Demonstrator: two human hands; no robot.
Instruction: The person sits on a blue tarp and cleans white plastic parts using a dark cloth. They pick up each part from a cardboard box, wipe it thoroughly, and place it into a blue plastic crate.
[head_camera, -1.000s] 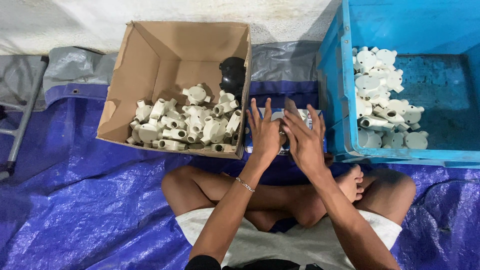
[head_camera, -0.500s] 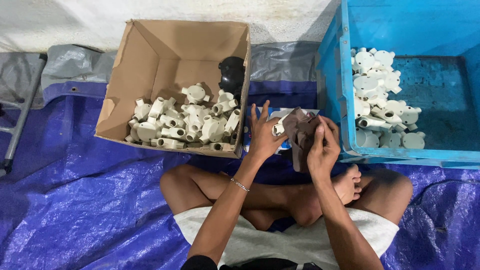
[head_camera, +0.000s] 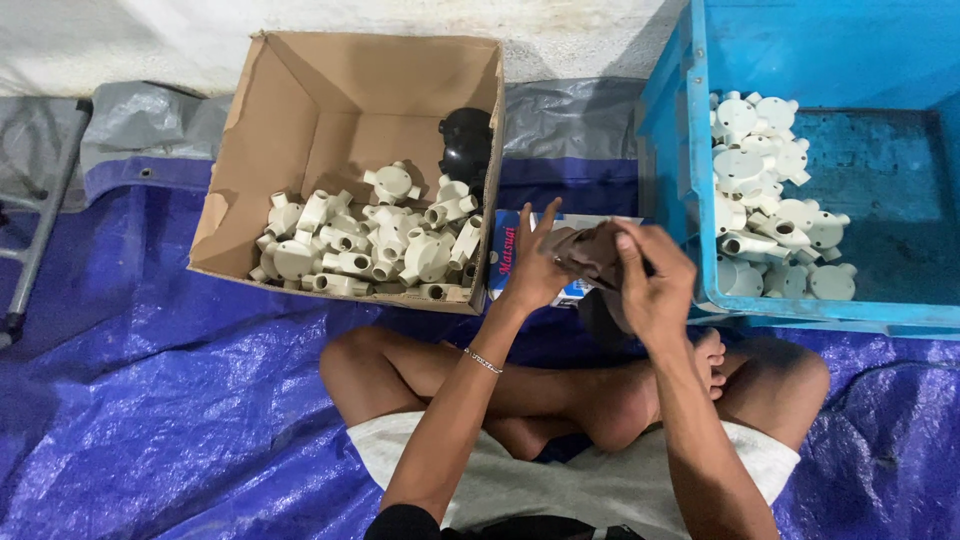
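Blue plastic tarpaulin (head_camera: 180, 400) covers the floor, with a pale wall along the top edge and a folded grey sheet (head_camera: 130, 125) at the upper left. A person sits cross-legged on the tarpaulin between an open brown cardboard box (head_camera: 330, 100) and a bright blue plastic crate (head_camera: 690, 130). The box holds a heap of cream plastic conduit junction boxes (head_camera: 370, 245) and one black rounded fitting (head_camera: 465, 145); the crate holds more cream fittings with round lids (head_camera: 765, 200).

Both hands meet in front of the chest over a small blue and white carton (head_camera: 505, 250). The left hand (head_camera: 535, 270) is spread, fingers fanned upward, its palm against a dark brownish soft piece (head_camera: 590, 250), likely cloth. The right hand (head_camera: 655, 285) curls over that piece from the right, thumb and fingers pinching it. Its long axis runs roughly left to right, between the two palms; which end leads cannot be told.

Half a second ago the piece hung lower and looser between the hands; now it is bunched tighter and the right hand has closed over it.
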